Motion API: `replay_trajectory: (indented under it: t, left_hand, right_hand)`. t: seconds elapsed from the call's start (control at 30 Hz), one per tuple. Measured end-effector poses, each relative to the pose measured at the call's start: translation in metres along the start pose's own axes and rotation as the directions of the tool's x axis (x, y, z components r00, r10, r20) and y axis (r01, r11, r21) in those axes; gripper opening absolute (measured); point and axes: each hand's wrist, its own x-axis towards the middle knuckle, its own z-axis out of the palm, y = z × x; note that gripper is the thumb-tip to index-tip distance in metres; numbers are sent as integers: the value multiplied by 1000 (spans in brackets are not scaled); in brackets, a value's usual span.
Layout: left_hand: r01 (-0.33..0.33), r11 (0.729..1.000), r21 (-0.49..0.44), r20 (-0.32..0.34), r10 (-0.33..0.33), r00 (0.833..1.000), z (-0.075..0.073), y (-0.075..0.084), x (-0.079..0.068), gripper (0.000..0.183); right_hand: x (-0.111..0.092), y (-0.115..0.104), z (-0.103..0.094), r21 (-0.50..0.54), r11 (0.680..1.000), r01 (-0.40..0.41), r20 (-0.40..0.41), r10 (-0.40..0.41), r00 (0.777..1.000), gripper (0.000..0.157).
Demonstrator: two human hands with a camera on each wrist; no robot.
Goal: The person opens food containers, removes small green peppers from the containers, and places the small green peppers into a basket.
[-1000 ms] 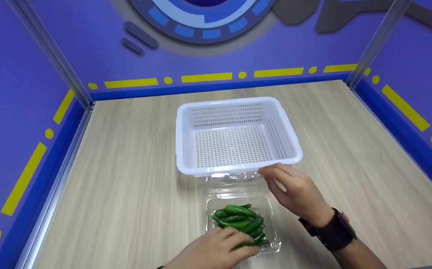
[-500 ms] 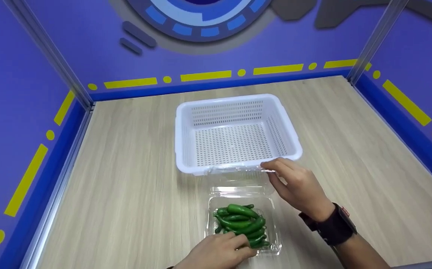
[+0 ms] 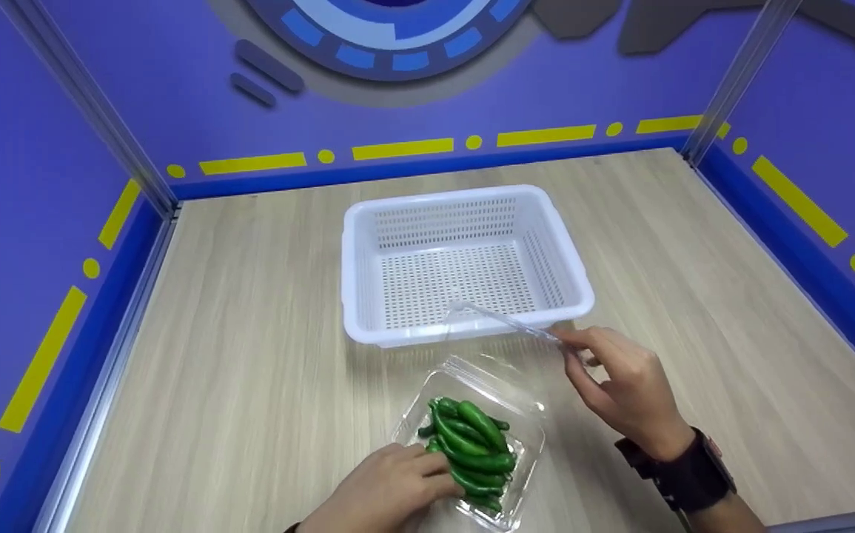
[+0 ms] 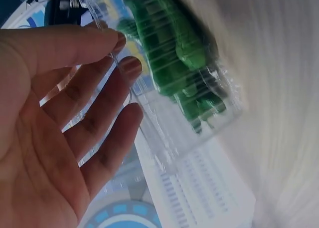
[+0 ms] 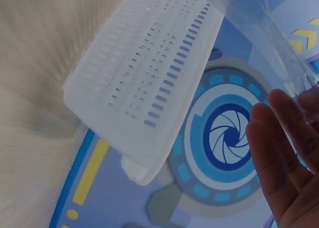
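Several green chili peppers [image 3: 475, 451] lie in a clear plastic clamshell container [image 3: 531, 460] near the front of the table. My left hand [image 3: 391, 483] is at its near left side; in the left wrist view, the thumb and fingers [image 4: 130, 68] pinch the container's thin edge. The clear lid [image 3: 505, 318] stands raised on its hinge, its far corner overlapping the basket's front rim in the head view. With thumb and fingertips my right hand [image 3: 623, 385] pinches the lid's right edge, which also shows in the right wrist view.
A white perforated plastic basket [image 3: 351, 274] stands behind the container, with nothing inside. Blue-purple printed walls [image 3: 397, 118] close off the wooden table [image 3: 264, 333] at the back and both sides. A black band [image 3: 682, 474] circles the right wrist.
The container has turned clockwise in the head view, and its lid has swung askew. My right hand has moved right and slightly down with the lid edge; my left hand has shifted left.
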Motion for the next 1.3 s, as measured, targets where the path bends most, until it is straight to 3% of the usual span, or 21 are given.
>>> replay_trajectory:
  t: [0.23,0.4,0.6,0.8,0.9,1.0,1.13,1.3]
  left_hand:
    - [22,998,-52,17,-21,1000,-5,-7,-6,34]
    - [51,993,-111,-24,-54,998,-6,-16,-9,28]
    - [53,993,-107,-92,-63,994,-6,-26,-7,23]
    - [62,990,-124,-87,-73,993,-2,-35,-3,26]
    - [72,990,-120,-87,-83,993,-1,-40,-1,27]
    - [83,990,-110,-85,-92,992,0,-44,1,26]
    - [92,990,-109,-77,-101,992,0,-50,3,26]
    - [104,986,-133,-95,-117,989,0,-57,6,27]
  right_hand:
    - [-20,-6,-14,49,998,-41,-70,45,997,20]
    - [-44,-13,-26,77,986,-151,-46,155,987,25]
    - [-70,-16,-37,58,958,-282,-14,284,959,29]
    - [-89,-15,-43,66,932,-355,9,355,935,30]
    - [-95,-16,-47,47,911,-411,50,409,911,31]
    - [-99,-16,-52,-18,882,-471,110,470,876,33]
    - [-103,-16,-55,-119,825,-552,202,565,800,34]
    - [-106,-14,-54,-245,730,-638,370,679,634,28]
